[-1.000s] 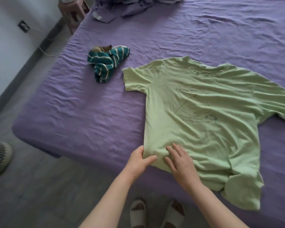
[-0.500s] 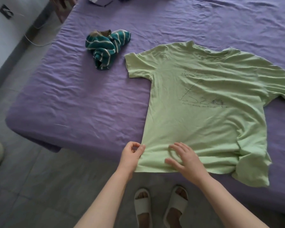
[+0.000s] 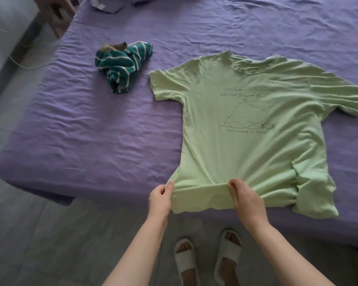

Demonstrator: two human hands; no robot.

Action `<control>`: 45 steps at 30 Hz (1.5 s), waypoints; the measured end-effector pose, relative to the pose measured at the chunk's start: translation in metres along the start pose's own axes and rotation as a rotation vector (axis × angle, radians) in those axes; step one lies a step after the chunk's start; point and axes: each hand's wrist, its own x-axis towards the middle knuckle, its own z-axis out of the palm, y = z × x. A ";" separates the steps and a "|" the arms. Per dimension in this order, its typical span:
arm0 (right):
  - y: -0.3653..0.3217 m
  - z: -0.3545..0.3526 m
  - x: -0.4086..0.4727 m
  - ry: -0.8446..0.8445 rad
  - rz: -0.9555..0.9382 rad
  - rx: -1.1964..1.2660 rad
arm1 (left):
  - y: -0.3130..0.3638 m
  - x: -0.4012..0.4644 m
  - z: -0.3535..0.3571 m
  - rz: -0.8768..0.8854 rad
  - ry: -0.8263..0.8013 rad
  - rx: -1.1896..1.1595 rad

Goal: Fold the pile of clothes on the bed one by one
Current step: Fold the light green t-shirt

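Note:
A light green T-shirt (image 3: 252, 124) with a thin dark line drawing lies spread face up on the purple bed (image 3: 103, 124), collar away from me. Its hem hangs over the near bed edge. My left hand (image 3: 160, 198) pinches the hem at the shirt's lower left corner. My right hand (image 3: 246, 198) pinches the hem near its middle, and the cloth between them is pulled taut. The shirt's lower right part is bunched and creased. A crumpled teal garment with cream stripes (image 3: 122, 66) lies on the bed to the shirt's upper left.
More purple-grey clothes (image 3: 110, 6) lie at the bed's far edge. A wooden stool (image 3: 58, 11) stands at the upper left beside the bed, with a cable on the grey floor (image 3: 50, 234). My feet in white slippers (image 3: 207, 259) stand at the bed's near edge.
Both hands went from pressing flat on the shirt's lower left to pinching its hem. The hem has been drawn toward me over the bed edge and the shirt lies straighter.

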 end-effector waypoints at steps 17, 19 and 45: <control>0.136 -0.070 -0.019 0.055 0.569 -0.182 | -0.002 -0.015 0.033 -0.159 -0.287 0.053; 0.144 -0.073 -0.014 -0.012 0.658 -0.122 | -0.005 -0.018 0.039 -0.132 -0.225 0.017; 0.167 -0.085 -0.033 0.265 0.656 0.563 | 0.015 -0.084 0.179 0.705 -0.327 0.823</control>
